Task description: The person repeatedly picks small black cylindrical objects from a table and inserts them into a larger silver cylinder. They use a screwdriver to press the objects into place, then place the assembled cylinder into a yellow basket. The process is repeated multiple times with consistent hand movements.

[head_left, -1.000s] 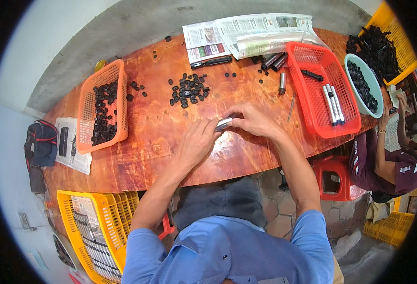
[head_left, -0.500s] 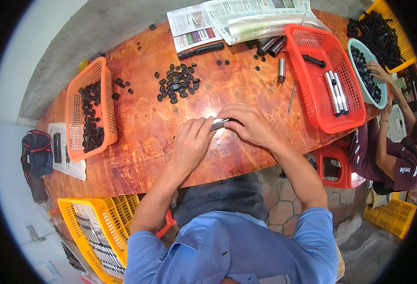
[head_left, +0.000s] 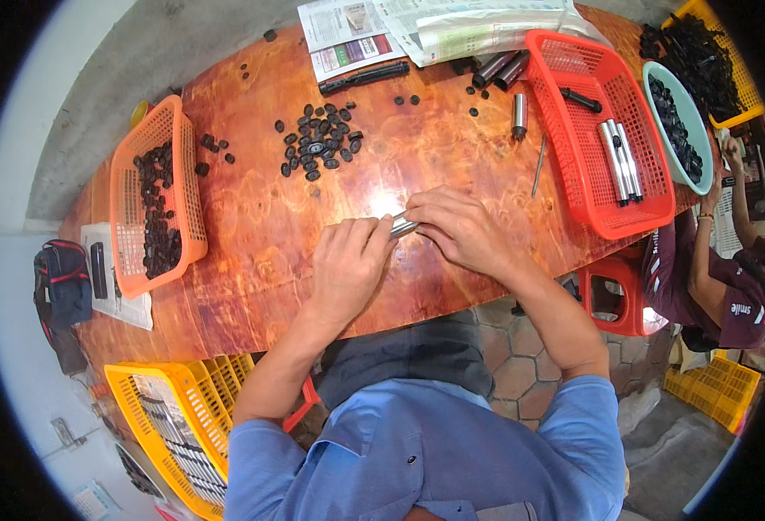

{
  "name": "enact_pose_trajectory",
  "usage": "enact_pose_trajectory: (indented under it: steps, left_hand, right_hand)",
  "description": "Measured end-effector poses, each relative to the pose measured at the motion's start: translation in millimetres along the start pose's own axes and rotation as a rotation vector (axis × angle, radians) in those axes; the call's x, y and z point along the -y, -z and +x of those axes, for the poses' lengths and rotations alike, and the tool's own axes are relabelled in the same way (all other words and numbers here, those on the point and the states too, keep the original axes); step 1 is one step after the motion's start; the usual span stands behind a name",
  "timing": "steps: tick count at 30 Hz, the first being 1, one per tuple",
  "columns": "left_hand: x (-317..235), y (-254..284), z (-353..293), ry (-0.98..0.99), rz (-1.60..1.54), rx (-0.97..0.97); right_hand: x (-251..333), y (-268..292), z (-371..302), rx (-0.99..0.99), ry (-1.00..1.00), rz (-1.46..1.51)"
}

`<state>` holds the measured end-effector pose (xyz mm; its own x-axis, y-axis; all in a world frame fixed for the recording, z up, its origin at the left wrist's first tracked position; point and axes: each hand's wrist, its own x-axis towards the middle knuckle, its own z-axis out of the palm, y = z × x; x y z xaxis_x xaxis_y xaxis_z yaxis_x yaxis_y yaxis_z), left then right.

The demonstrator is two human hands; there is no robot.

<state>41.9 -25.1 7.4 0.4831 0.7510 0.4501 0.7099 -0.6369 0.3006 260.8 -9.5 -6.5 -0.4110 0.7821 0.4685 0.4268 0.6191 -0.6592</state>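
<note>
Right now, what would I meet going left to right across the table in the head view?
Orange basket, left hand, held silver tube, right hand, loose silver tube, red basket, light blue bowl.

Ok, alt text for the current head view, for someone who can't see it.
A person's left hand and right hand hold a silvery tube over a wooden table. Beyond lies a cluster of small black parts, between an orange basket at left and a red basket at right.
</note>
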Motion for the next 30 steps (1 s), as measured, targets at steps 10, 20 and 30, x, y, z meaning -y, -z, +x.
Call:
enact_pose_trajectory:
  steps: [10,20,30]
  left_hand:
    - [5.6,-2.8,-5.9,-0.034,-0.073,-0.024]
    - [6.5,6.2,4.3,-0.031,-0.09,0.07]
    - [12.1,0.1,-0.7,0.037,-0.18,0.077]
  right_hand:
    - [6.1,10.5,9.5,0.145,-0.162,0.13]
    - [-4.4,-45.3,53.8,-0.073,-0.318,-0.368]
    - [-2.7,-46.8,53.2,-0.111,-0.343,-0.375]
